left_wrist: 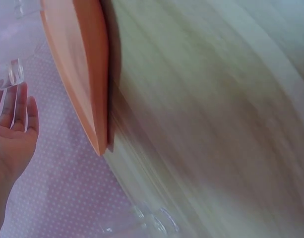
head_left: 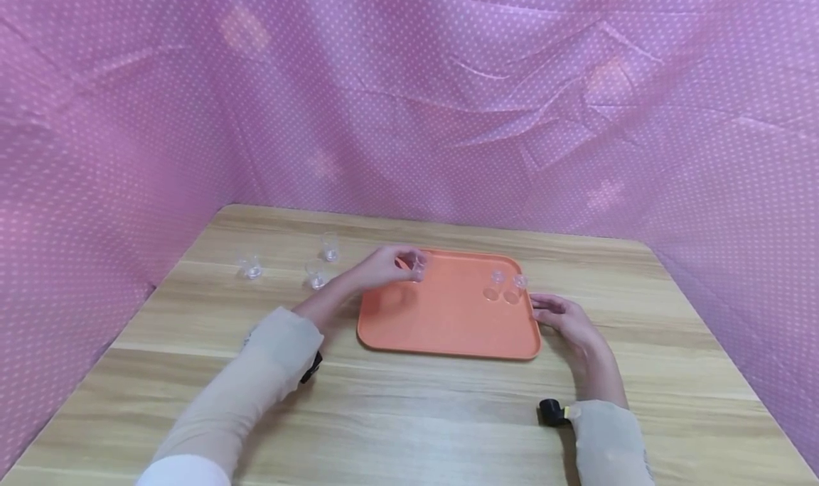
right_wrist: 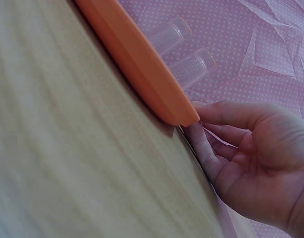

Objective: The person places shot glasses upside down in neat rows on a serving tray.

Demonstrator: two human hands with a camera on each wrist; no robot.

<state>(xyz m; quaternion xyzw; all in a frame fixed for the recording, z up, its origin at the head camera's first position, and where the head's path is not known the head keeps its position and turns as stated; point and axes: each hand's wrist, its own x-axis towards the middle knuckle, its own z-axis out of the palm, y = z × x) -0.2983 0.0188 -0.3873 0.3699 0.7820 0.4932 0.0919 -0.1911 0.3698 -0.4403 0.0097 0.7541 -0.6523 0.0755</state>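
Over the far left part of an orange tray [head_left: 448,322], my left hand [head_left: 384,267] holds a small clear glass [head_left: 419,267] between thumb and fingers. The left wrist view shows that glass [left_wrist: 14,73] at the fingertips. My right hand [head_left: 566,320] is at the tray's right side. In the right wrist view its fingertips pinch the tray's rim [right_wrist: 156,89], one digit on top and another below. Two clear glasses stand upside down near the tray's right edge, a left one [head_left: 494,287] and a right one [head_left: 515,288].
Several more clear glasses stand upright on the wooden table [head_left: 409,415] left of the tray: one at the far left [head_left: 252,267], one at the back [head_left: 330,248], one near my left forearm [head_left: 316,278]. A pink dotted cloth [head_left: 409,116] hangs around the table.
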